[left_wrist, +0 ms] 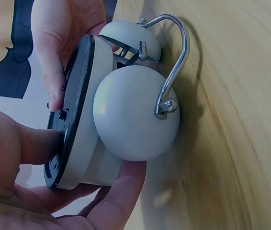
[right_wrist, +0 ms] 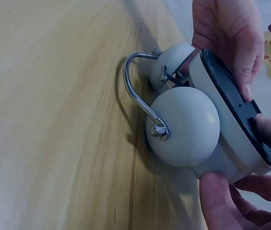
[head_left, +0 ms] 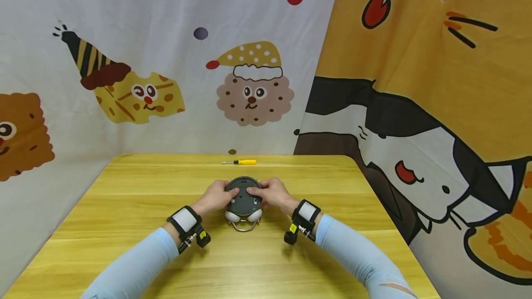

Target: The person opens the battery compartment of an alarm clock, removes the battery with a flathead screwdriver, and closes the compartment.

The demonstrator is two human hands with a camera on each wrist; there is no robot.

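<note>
A twin-bell alarm clock is held between both hands, its dark back facing up and its bells and wire handle pointing toward the person. My left hand grips its left side, the thumb lying on the back cover. On the other side my right hand grips it the same way, thumb pressed to the back. In the left wrist view a white bell and the metal handle show close over the table. The right wrist view shows the white casing with fingers beneath; the clock's face is hidden.
A screwdriver with a yellow handle lies near the far edge of the wooden table. Behind the table hangs a cloth with cartoon prints, and another printed cloth hangs at the right.
</note>
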